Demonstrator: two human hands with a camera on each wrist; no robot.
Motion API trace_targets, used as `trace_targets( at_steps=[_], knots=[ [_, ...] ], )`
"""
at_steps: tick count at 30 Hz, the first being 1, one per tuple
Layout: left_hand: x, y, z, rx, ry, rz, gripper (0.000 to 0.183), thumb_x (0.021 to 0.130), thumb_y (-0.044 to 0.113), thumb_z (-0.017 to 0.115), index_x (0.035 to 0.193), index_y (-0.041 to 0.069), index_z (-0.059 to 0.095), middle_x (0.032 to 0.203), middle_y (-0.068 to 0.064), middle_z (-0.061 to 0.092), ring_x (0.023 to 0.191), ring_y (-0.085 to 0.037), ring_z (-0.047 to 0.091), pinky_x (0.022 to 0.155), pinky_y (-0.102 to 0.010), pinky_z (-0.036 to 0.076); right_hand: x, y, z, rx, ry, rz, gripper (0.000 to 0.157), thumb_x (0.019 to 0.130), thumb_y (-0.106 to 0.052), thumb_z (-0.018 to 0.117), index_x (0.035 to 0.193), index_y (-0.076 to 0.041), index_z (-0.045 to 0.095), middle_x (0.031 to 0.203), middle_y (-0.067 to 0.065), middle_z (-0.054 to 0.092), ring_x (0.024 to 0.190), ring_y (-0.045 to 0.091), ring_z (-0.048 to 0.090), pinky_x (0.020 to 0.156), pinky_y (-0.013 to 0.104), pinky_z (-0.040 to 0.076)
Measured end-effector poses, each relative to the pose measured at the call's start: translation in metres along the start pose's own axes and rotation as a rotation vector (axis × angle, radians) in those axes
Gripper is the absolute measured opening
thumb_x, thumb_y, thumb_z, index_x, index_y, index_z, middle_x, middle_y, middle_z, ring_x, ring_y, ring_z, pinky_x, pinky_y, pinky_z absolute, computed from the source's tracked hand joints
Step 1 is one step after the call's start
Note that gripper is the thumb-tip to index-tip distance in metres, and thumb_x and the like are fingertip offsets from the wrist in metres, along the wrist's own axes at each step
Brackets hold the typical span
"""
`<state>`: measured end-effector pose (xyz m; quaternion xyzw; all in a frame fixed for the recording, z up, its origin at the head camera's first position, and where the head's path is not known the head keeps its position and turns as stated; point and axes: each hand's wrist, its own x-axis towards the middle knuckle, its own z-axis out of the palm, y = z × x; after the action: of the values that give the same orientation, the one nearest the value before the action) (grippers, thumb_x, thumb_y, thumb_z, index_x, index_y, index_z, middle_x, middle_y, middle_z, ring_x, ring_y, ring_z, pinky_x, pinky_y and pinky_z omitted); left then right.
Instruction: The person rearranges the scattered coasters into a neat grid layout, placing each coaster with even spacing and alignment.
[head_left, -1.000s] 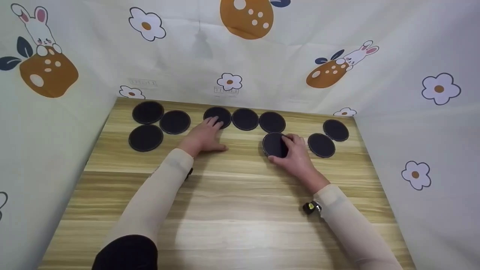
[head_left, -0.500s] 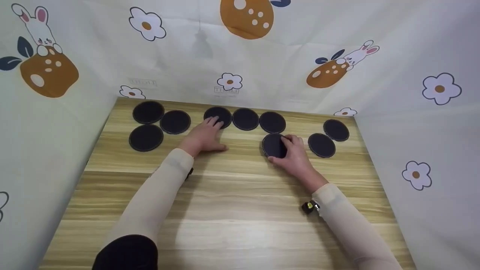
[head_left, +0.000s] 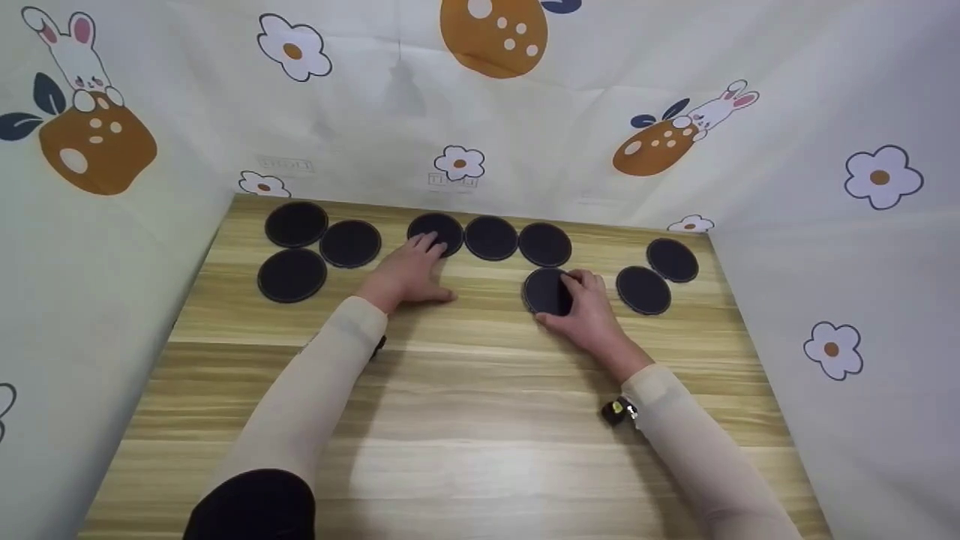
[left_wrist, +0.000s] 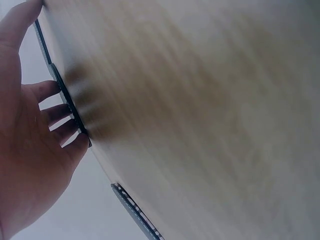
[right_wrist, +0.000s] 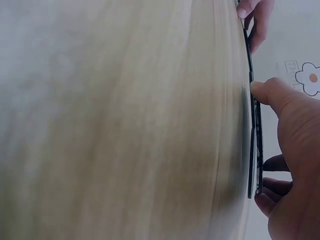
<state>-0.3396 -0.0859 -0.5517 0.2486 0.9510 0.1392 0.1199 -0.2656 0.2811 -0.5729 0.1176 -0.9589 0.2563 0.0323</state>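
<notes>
In the head view my left hand [head_left: 406, 271] lays its fingertips on a round black coaster [head_left: 422, 227] with a stitched rim, thumb spread out to the right. The left wrist view shows the fingers [left_wrist: 50, 90] lightly bent along that coaster's edge [left_wrist: 72, 107]. My right hand [head_left: 591, 311] grips another black coaster [head_left: 546, 291] between thumb and fingers, just in front of the right end of a row. Two more coasters, a middle one [head_left: 491, 238] and a right one [head_left: 544, 244], continue the row side by side from the one under my left hand.
Three coasters [head_left: 292, 276] lie grouped at the left of the wooden table [head_left: 450, 420]. Two others [head_left: 643, 290] touch at the right. A pale patterned cloth [head_left: 360, 112] walls the table at the back and both sides.
The right hand and the coaster it grips have shifted very slightly left and towards me. My left hand stays in place on its coaster.
</notes>
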Motion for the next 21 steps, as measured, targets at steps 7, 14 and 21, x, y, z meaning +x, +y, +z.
trace_targets(
  at_steps=[7, 14, 21],
  knots=[
    [-0.0010, 0.0007, -0.0005, 0.006, 0.002, 0.002, 0.109, 0.094, 0.064, 0.079, 0.171, 0.001, 0.035, 0.180, -0.025, 0.023, 0.166, -0.045, 0.021, 0.134, -0.055, 0.025, 0.0041, 0.0055, 0.0030, 0.003, -0.021, 0.017, 0.095, 0.086, -0.047, 0.094, 0.155, 0.007, 0.057, 0.155, 0.026, 0.049, 0.143, 0.043, 0.044, 0.120, 0.055, 0.042],
    [-0.0009, -0.0004, -0.0003, 0.008, 0.006, 0.010, 0.108, 0.094, 0.063, 0.079, 0.171, 0.000, 0.035, 0.180, -0.026, 0.023, 0.166, -0.046, 0.021, 0.134, -0.054, 0.025, 0.0068, 0.0070, 0.0031, 0.019, -0.032, 0.007, 0.096, 0.086, -0.046, 0.094, 0.156, 0.008, 0.056, 0.155, 0.025, 0.050, 0.142, 0.043, 0.045, 0.119, 0.054, 0.043],
    [0.0012, -0.0024, 0.0021, 0.032, 0.003, 0.023, 0.109, 0.095, 0.064, 0.078, 0.171, 0.000, 0.034, 0.180, -0.026, 0.022, 0.166, -0.046, 0.021, 0.134, -0.053, 0.026, 0.0064, 0.0062, 0.0018, 0.029, -0.045, 0.000, 0.096, 0.087, -0.046, 0.093, 0.156, 0.009, 0.055, 0.154, 0.026, 0.050, 0.141, 0.043, 0.044, 0.119, 0.055, 0.042]
  ],
)
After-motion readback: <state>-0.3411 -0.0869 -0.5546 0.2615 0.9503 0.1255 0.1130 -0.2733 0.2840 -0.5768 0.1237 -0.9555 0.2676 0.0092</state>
